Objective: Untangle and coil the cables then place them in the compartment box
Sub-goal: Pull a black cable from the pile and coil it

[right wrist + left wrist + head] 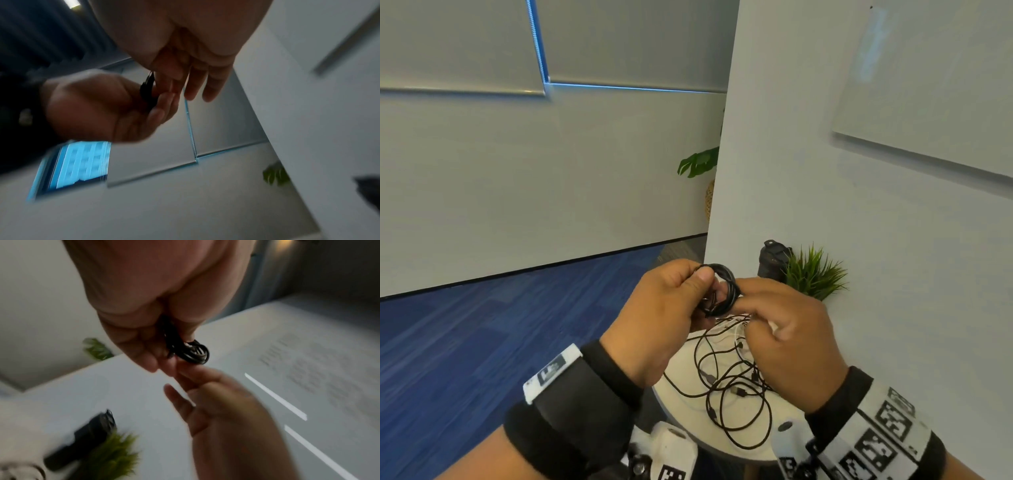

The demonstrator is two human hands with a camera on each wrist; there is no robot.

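A small black cable coil (pixel 722 274) is held up in front of me, above a round white table (pixel 681 404). My left hand (pixel 702 279) pinches the coil's left side with the thumb on top. My right hand (pixel 739 291) pinches its right edge with thumb and forefinger. In the left wrist view the black cable coil (pixel 193 353) sticks out below my left hand's fingers (pixel 148 360), with my right hand (pixel 222 402) beneath it. In the blurred right wrist view the black cable coil (pixel 147 91) shows between both hands. A tangle of loose black and white cables (pixel 729 387) lies on the table. No compartment box is in view.
A black bottle (pixel 772 260) and a small green plant (pixel 813 274) stand at the table's far side against a white partition (pixel 859 222). Blue carpet (pixel 482 342) stretches to the left. A leafy plant (pixel 698 161) shows behind the partition's edge.
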